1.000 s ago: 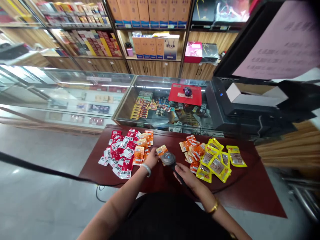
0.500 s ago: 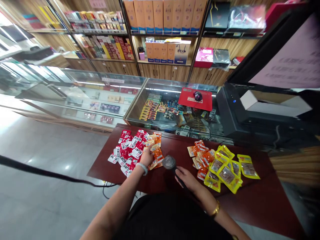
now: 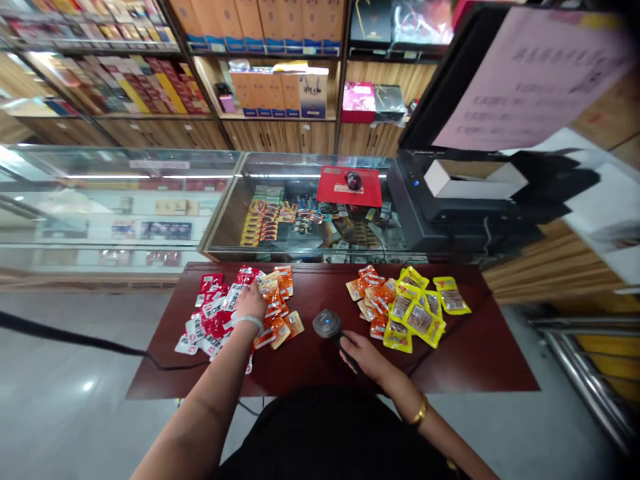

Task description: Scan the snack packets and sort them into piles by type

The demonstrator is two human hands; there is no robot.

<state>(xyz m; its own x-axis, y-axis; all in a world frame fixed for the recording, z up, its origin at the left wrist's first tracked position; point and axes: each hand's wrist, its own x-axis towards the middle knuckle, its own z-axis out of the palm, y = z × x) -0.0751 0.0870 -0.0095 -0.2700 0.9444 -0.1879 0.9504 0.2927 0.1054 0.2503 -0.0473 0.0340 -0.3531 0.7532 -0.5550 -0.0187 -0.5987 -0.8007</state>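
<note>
My left hand [image 3: 251,303] reaches down where a pile of red-and-white snack packets [image 3: 214,308] meets a group of orange packets [image 3: 273,300]. Its fingers are bunched together, and whatever they may pinch is hidden beneath them. In my right hand [image 3: 363,355] is the dark handle of a handheld barcode scanner [image 3: 327,324], its rounded head pointing left above the brown table [image 3: 320,373]. A blue light shows on the scanner head. Right of the scanner lie more orange packets [image 3: 376,299], partly overlapped by yellow snack packets [image 3: 419,317].
Beyond the table stands a glass display counter [image 3: 300,250], with a red mat [image 3: 325,190] and a computer mouse [image 3: 353,180] on top. At right are a dark checkout machine [image 3: 417,213] and an open white box [image 3: 445,185]. A black cable [image 3: 100,343] crosses at left.
The view has turned to the right. My left hand has moved from the orange packets towards the edge of the red-and-white pile. A blue light now shows on the scanner, still in my right hand.
</note>
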